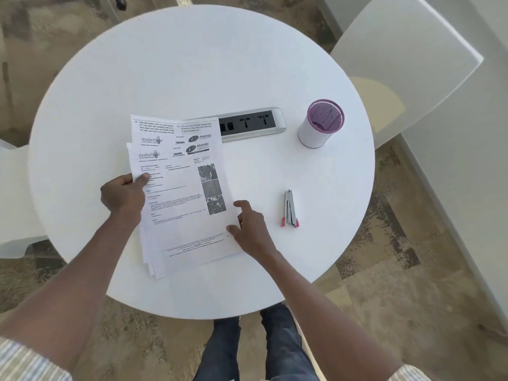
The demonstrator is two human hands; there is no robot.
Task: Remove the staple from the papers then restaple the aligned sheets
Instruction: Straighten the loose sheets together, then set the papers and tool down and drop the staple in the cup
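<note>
Head view of a staple-and-restaple task at a round white table (192, 64). The papers (181, 193) lie flat between the two hands, fanned so that the header lines of the lower sheets show beyond the top sheet's far edge; the offset suggests the sheets are loose, though no staple can be made out at this size. The left hand (123, 193) pinches the near-left edge of the stack, thumb on top and fingers curled beneath, a grip that pins the sheets so they cannot slide apart. The right hand (248, 229) rests on the stack's right margin with fingers loosely spread and holding nothing; placed there, it can nudge the stray edges square against the left hand's hold. The stapler (290, 209), metal with pink ends, lies just to the right of the right hand and apart from it, within easy reach once the sheets are aligned. Beyond the left hand a power socket strip (253, 123) is partly covered by the stack's far corner. A mesh pen holder (320, 123), white-sided with a purple rim, stands well beyond the right hand. Judged stage: alignment of the sheets, restapling not yet done
</note>
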